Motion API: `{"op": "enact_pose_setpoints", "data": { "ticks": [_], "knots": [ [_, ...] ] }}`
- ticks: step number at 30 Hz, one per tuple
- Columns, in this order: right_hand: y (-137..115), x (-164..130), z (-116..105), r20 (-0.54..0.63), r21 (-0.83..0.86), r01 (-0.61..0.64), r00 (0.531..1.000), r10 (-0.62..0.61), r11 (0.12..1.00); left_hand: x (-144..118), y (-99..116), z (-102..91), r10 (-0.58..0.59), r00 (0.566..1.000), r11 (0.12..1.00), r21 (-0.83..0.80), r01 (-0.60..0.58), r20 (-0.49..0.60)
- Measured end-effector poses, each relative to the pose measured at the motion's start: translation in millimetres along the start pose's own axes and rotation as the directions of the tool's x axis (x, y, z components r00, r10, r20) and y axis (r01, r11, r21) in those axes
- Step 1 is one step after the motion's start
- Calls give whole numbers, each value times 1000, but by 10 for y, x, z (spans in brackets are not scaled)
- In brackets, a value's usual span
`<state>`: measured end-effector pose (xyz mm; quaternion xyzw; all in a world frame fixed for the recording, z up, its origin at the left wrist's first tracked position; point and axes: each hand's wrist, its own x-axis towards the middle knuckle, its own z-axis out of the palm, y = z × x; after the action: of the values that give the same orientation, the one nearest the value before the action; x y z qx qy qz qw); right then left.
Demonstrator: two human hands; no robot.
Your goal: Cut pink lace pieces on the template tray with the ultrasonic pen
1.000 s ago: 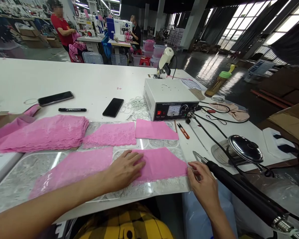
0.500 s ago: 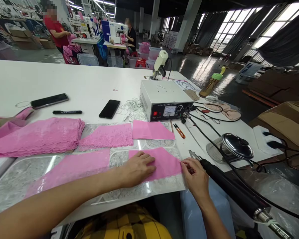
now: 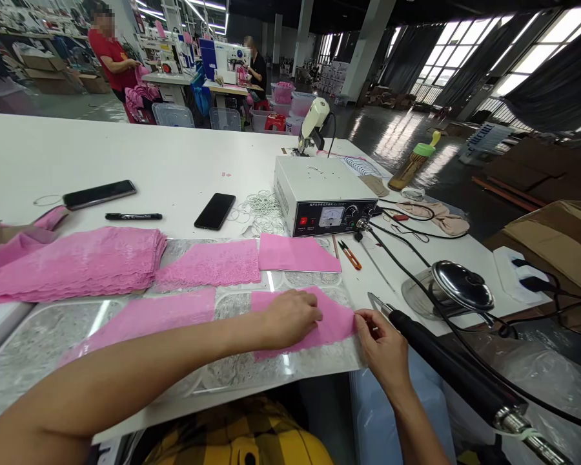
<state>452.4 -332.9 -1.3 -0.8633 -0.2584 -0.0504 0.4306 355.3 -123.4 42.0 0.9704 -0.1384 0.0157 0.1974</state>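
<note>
A pink fabric piece (image 3: 336,316) lies on a clear-covered grey marbled mat (image 3: 242,371) at the table's front edge. Over the middle of this piece is my left hand (image 3: 295,318), its fingers bent down onto the cloth; the fingertips are partly hidden. My right hand (image 3: 381,342) pinches the piece's right corner between thumb and forefinger. Left of it a sheer pink lace piece (image 3: 169,313) is laid out, partly under my left forearm. Behind them rest a lace piece (image 3: 217,261) and a plain pink piece (image 3: 295,253).
A pile of pink lace (image 3: 87,261) is at left. Two phones (image 3: 215,211) and a marker (image 3: 133,216) lie farther back. A control box (image 3: 324,194) stands behind orange snips (image 3: 350,255). Right of my right hand are a corded black-handled tool (image 3: 445,355) and a lidded glass pot (image 3: 426,294).
My left hand has slid right across the pink fabric piece, its fingers more curled now. My right hand keeps its pinch on the corner.
</note>
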Motion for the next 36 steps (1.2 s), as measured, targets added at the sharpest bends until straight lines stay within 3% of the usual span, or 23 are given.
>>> {"op": "enact_pose_setpoints", "data": {
  "ticks": [4, 8, 19, 36],
  "knots": [
    [19, -9, -11, 35, 21, -69, 997, 68, 997, 313, 123, 68, -47, 999, 995, -83, 47, 8],
    [78, 1, -47, 75, 44, -127, 990, 123, 991, 462, 234, 190, -64, 997, 988, -142, 69, 37],
    [95, 2, -185, 269, 169, -220, 948, 170, 961, 462, 294, 308, -98, 993, 978, -181, 108, 67],
    [166, -45, -107, 323, 358, -307, 927, 192, 882, 483, 340, 304, -175, 982, 957, -220, 187, 74]
  ]
}}
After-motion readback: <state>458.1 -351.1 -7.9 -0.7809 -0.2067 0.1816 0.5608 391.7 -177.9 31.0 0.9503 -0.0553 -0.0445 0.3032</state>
